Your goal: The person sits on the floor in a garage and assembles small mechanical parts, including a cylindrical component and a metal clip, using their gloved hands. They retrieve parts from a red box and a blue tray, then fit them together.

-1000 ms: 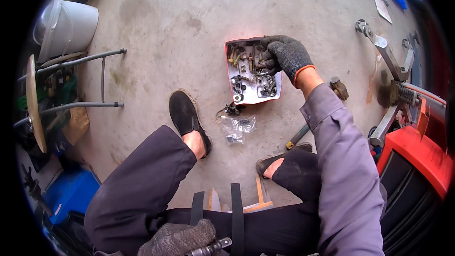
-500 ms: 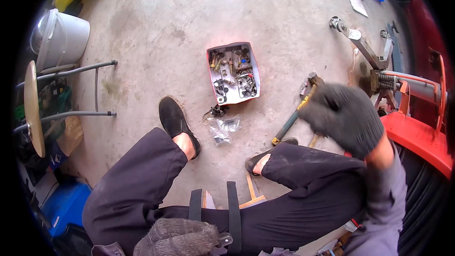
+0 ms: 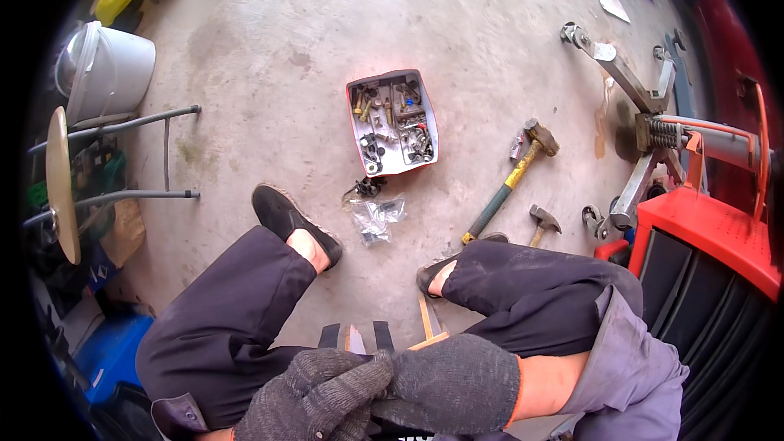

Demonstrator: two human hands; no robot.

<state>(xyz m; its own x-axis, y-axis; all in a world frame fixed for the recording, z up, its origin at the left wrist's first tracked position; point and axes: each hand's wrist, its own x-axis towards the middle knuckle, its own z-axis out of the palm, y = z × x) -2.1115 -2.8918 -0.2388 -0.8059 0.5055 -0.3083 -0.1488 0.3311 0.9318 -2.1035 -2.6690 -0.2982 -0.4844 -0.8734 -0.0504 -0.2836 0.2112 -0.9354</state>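
Observation:
In dark knitted gloves, my left hand and my right hand meet over my lap. My left fingers are curled, and whatever they hold is hidden. The right hand presses against them with its fingers folded under, its fingertips out of sight. Two black straps rise just beyond the gloves. Farther off on the floor stands a red-edged white box with bolts and small metal parts in it. Clear plastic bags lie in front of it, beside a small dark part.
A sledgehammer and a claw hammer lie right of my feet. Beyond them are a floor jack and a red-topped seat or cabinet. On the left are a white bucket and a tipped stool. Wood strips lie between my legs.
My right hand has swung from beside the sledgehammer down to my left hand at the lap, uncovering the claw hammer. The small metal tab beside my left hand is now hidden.

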